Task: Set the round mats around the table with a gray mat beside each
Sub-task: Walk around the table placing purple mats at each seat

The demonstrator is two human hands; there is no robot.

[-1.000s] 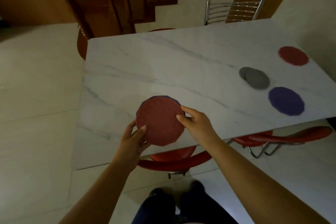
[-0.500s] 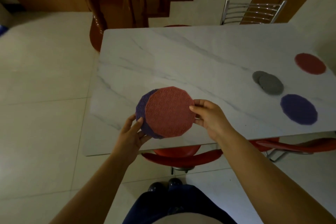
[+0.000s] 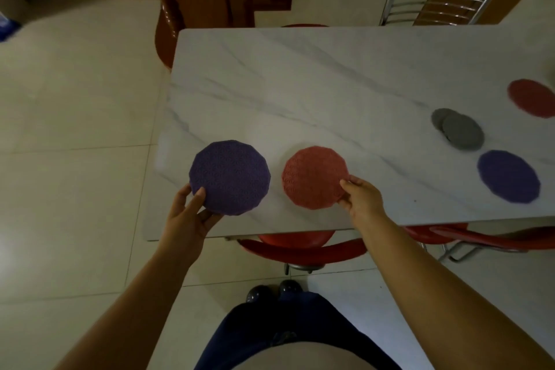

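Observation:
My left hand (image 3: 187, 213) grips a purple round mat (image 3: 229, 176) by its near edge, over the near left part of the white marble table (image 3: 300, 90). A red round mat (image 3: 313, 176) is pinched at its near right edge by my right hand (image 3: 362, 200), a short gap to the right of the purple one. Whether the two mats touch the tabletop I cannot tell. Far to the right lie another purple round mat (image 3: 508, 176), a small stack of gray mats (image 3: 461, 131) and another red round mat (image 3: 531, 97).
Red chairs (image 3: 303, 246) are tucked under the near table edge. A chrome chair back (image 3: 435, 3) stands at the far side. A wooden stair post (image 3: 168, 9) and stairs rise beyond the table's far left corner. Pale tiled floor lies to the left.
The two mats were stacked and held in both hands; now they are pulled apart, purple to the left in my left hand, red to the right in my right hand.

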